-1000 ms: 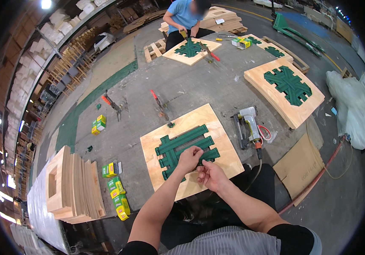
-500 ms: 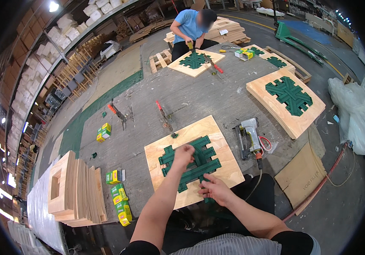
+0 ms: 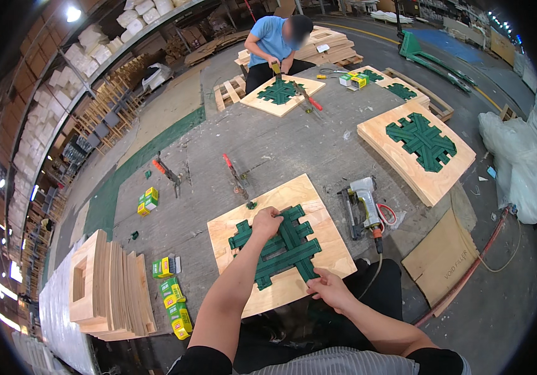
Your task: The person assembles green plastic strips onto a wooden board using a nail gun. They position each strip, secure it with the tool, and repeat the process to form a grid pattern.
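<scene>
A square light-wood panel [image 3: 334, 249] lies on the worktable in front of me. Dark green webbing straps [image 3: 288, 258] cross one another over its middle, and a gap shows between them. My left hand [image 3: 267, 223] is closed at the far part of the weave, its fingers pinched on a green strap. At the near side, my right hand [image 3: 332, 292] pinches the near end of a strap that runs over the crosswise ones. To the right of the panel lies a pneumatic stapler [image 3: 363, 203] with a hose.
Orange-handled clamps [image 3: 167, 169] and a red-handled clamp [image 3: 233, 170] stand beyond the panel. Green-yellow boxes [image 3: 171, 292] line the left, beside stacked wooden frames [image 3: 102, 281]. Finished webbed panels [image 3: 431, 162] are piled at right. A person in blue [image 3: 271, 40] works across the table.
My right hand has gone from loosely open to pinching the strap's near end. That strap now lies across the near crosswise strap. The view has shifted slightly.
</scene>
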Available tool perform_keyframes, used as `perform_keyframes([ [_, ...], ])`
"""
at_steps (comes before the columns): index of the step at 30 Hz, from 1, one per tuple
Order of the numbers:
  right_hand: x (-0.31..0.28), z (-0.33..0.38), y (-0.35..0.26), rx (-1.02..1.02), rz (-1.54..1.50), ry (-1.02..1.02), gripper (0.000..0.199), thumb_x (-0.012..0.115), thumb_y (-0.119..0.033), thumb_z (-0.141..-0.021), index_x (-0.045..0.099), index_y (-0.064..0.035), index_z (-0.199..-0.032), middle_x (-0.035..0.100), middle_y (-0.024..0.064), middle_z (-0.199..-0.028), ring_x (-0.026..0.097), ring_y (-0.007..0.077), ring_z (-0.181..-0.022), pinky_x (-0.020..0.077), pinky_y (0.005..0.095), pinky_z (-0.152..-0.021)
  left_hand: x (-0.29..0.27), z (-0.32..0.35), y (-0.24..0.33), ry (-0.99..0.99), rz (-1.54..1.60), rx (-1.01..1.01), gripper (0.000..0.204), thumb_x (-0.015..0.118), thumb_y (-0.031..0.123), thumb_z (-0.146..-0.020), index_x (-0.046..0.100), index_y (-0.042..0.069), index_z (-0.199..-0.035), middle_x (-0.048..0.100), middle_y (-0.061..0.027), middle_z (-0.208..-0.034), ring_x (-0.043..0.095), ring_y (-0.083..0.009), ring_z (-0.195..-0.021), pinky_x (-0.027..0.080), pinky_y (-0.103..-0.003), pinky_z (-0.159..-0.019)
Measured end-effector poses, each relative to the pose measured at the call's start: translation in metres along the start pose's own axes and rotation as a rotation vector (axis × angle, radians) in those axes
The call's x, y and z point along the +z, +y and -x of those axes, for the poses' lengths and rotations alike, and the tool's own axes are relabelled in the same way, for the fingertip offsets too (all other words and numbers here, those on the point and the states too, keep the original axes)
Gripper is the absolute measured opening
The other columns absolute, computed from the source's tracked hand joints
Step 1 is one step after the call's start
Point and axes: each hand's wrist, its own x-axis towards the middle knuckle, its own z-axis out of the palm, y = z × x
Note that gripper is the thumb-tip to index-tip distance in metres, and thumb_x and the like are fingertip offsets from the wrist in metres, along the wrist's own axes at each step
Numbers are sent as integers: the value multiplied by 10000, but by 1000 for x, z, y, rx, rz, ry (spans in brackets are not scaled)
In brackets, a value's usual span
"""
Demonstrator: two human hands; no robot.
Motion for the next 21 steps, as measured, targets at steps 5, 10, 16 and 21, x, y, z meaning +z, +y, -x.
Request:
perform_keyframes([
  [5, 11, -17, -21, -93, -24, -43, 722, 652, -182, -1008, 274, 22, -1588, 654, 65, -932, 639, 144, -794, 519, 306, -680, 4, -7, -20, -35, 53, -14, 256, 812, 239, -814, 769, 93, -1019, 756, -83, -908, 724, -219, -833, 562, -368, -778],
  [10, 43, -101, -67, 54, -555, -109, 597, 566, -184, -1055, 304, -57, -1576, 645, 47, -839, 612, 144, -659, 521, 326, -631, 12, -10, -27, -51, 291, -32, 217, 830, 159, -811, 760, 41, -980, 732, -33, -842, 651, -124, -744, 521, -287, -681],
  [16, 56, -168, -63, 56, -990, -196, 158, 492, -230, -1084, 561, -113, -1005, 625, 0, -755, 566, 133, -599, 510, 331, -625, 8, -10, -37, -103, 499, -37, 197, 756, 140, -903, 745, 15, -1054, 729, -45, -866, 644, -110, -753, 532, -281, -684],
  [21, 51, -217, -54, 67, -1209, -390, 206, 533, -215, -1056, 602, -84, -912, 602, 2, -730, 537, 151, -570, 500, 325, -627, 12, -24, -40, 6, 289, -78, 280, 717, 230, -956, 719, 40, -1161, 736, -81, -929, 684, -138, -845, 548, -286, -748],
])
